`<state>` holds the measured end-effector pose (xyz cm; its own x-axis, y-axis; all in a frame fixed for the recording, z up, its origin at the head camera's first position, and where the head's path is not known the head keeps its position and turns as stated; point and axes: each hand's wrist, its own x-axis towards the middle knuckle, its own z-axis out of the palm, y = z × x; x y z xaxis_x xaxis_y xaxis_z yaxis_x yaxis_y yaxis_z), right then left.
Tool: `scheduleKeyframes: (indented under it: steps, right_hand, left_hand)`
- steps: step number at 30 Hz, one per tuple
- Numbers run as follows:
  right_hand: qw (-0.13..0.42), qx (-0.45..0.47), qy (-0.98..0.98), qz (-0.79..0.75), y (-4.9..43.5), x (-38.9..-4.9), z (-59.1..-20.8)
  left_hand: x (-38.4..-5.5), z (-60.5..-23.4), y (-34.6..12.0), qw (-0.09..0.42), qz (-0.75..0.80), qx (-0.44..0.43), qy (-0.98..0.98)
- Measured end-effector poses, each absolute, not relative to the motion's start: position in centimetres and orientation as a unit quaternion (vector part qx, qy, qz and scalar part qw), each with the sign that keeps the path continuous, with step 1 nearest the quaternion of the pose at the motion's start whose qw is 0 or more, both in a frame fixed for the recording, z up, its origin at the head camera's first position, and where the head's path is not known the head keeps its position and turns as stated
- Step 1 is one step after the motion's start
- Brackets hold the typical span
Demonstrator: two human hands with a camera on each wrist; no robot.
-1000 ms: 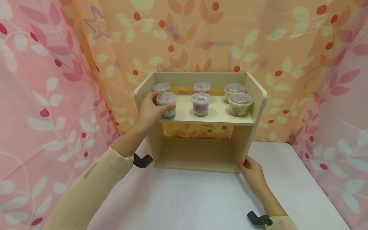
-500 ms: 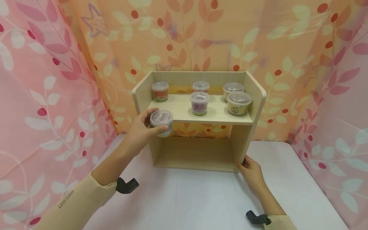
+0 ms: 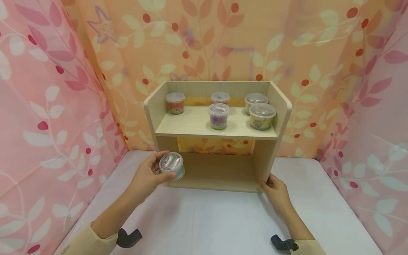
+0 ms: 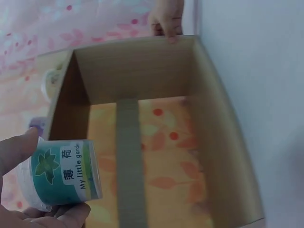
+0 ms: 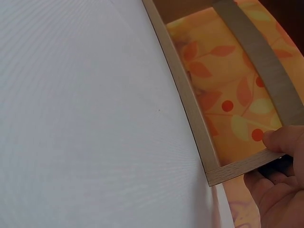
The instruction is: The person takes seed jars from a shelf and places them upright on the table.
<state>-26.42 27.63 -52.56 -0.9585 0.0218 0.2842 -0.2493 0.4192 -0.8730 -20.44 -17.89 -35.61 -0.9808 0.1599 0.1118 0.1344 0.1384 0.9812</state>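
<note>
My left hand [image 3: 147, 180] grips a small clear-lidded plastic cup [image 3: 172, 165] between thumb and fingers, held in front of the lower left of a wooden shelf [image 3: 188, 124]. In the left wrist view the cup's teal label [image 4: 46, 173] shows a green leaf and the words "My little garden". At the shelf's lower right, my right hand [image 3: 278, 193] holds the front edge of the side panel [image 5: 240, 166], thumb on the inner face and fingers outside.
On the upper shelf stand a red cup [image 3: 175, 105], a purple cup [image 3: 218, 119], another cup [image 3: 220, 97] behind it, and two wider yellowish tubs, one in front [image 3: 262, 119]. A white-covered table [image 3: 204, 223] lies beneath; patterned curtains [image 3: 204, 42] surround it.
My left hand has lifted the cup from the upper shelf's front left and brought it down and toward me. The red cup behind is now fully visible. My right hand keeps its hold.
</note>
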Motion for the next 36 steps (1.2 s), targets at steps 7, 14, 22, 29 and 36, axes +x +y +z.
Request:
scheduleKeyframes:
  steps: [7, 14, 22, 29, 36]
  right_hand:
    - [0.132, 0.075, -0.834, 0.531, 27.7, -26.3, -52.6]
    - [0.133, 0.074, -0.831, 0.536, 27.5, -26.2, -52.5]
    - [0.135, 0.074, -0.832, 0.534, 27.5, -26.2, -52.3]
    - [0.133, 0.074, -0.838, 0.524, 27.4, -25.9, -51.7]
    - [0.129, 0.078, -0.839, 0.523, 26.3, -24.4, -49.2]
  left_hand:
    - [-21.1, -40.4, -18.6, 0.035, 0.643, 0.068, 0.762]
    - [-22.9, -45.2, -19.0, 0.029, 0.624, 0.046, 0.780]
    - [-24.1, -48.3, -18.6, 0.010, 0.570, 0.043, 0.820]
    - [-24.5, -49.5, -18.0, 0.014, 0.539, 0.026, 0.842]
    - [-24.4, -50.5, -17.6, 0.008, 0.521, 0.028, 0.853]
